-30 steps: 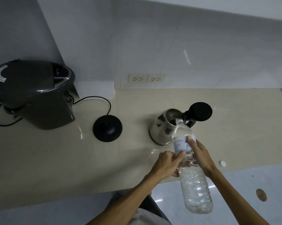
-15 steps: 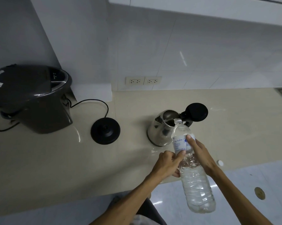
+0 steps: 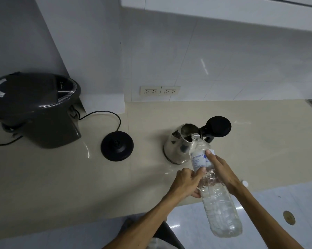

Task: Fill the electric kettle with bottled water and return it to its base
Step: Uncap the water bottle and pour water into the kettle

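Observation:
A steel electric kettle (image 3: pixel 176 146) stands on the beige counter with its black lid (image 3: pixel 218 126) flipped open to the right. Its round black base (image 3: pixel 117 148) sits apart to the left, cord trailing back. I hold a clear water bottle (image 3: pixel 214 191) tilted, its uncapped mouth over the kettle's opening. My left hand (image 3: pixel 185 183) grips the bottle's left side below the label. My right hand (image 3: pixel 221 169) grips its right side, fingertip on the label. The small white cap (image 3: pixel 244 183) lies on the counter to the right.
A large dark hot-water dispenser (image 3: pixel 34 110) stands at the far left. Two wall sockets (image 3: pixel 159 90) sit above the counter's back edge. The counter's front edge (image 3: pixel 79 223) runs below my arms, with tiled floor and a floor drain (image 3: pixel 289 217) beyond.
The view has tipped upward slightly. The bottle stays tilted over the kettle's opening, and both hands keep the same grip.

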Demonstrator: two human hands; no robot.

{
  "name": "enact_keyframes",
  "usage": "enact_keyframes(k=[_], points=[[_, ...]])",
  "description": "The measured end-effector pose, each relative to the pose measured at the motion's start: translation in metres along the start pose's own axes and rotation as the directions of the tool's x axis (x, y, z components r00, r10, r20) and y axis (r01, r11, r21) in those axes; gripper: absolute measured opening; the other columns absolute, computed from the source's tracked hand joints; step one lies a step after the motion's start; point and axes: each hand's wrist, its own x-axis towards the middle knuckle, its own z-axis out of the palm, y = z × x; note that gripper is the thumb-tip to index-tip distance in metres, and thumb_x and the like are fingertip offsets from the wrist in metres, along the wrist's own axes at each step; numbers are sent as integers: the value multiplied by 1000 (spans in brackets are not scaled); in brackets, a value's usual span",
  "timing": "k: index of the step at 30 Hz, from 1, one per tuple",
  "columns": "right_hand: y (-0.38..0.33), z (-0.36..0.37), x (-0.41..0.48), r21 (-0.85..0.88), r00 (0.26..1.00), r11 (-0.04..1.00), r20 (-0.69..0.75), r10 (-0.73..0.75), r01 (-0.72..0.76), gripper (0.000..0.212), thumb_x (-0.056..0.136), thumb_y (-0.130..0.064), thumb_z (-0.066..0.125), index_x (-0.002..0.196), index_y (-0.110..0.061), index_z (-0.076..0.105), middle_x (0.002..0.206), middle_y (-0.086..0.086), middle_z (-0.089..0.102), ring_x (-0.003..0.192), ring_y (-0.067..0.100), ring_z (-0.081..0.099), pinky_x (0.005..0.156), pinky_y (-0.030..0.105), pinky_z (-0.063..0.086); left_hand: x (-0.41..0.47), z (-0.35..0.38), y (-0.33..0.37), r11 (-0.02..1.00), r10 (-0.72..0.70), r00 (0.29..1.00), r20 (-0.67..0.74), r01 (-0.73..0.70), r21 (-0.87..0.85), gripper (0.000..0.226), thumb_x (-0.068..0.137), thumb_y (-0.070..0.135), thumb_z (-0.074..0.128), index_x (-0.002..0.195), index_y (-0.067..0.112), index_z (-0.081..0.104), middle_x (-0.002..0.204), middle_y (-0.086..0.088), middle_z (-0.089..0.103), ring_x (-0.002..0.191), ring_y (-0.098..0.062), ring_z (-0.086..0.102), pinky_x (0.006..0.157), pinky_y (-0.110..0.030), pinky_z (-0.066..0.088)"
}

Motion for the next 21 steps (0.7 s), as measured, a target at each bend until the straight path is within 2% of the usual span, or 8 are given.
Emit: enact_keyframes(k=[9, 14, 17, 21], points=[[2, 0, 5, -21, 1000, 1000, 3, 20, -20, 87, 73, -96, 41, 124, -30, 65, 111, 5, 77, 96, 24, 77, 90, 53, 62, -1, -3, 3, 1000, -7, 1000, 3, 7, 6, 68, 102, 62, 55, 115, -2, 69, 98, -17, 84, 80, -37, 83, 80, -49, 69], [3, 0, 3, -7, 1000, 1000, 1, 29, -29, 93, 70, -97, 44, 127, -27, 64, 114, 7, 76, 98, 26, 77, 89, 54, 62, -4, -1, 6, 1000, -8, 1000, 9, 8, 0, 66, 102, 61, 56, 115, -3, 70, 85, -6, 80, 79, -35, 83, 77, -45, 69], [2, -1, 1, -2, 1000, 1000, 5, 29, -29, 93, 70, -97, 44, 128, -27, 63, 113, 8, 76, 96, 26, 77, 86, 51, 64, -4, 0, 6, 1000, -20, 1000, 9, 20, -14, 65, 103, 60, 56, 117, -3, 69, 93, -12, 82, 81, -37, 83, 78, -47, 69], [3, -4, 0, -6, 1000, 1000, 4, 20, -20, 90, 71, -97, 43, 127, -30, 64, 116, 4, 76, 100, 24, 76, 92, 52, 61, -6, 1, 8, 1000, -27, 1000, 9, 27, -11, 65, 103, 58, 56, 116, -4, 69, 95, -14, 82, 82, -37, 83, 78, -47, 69]])
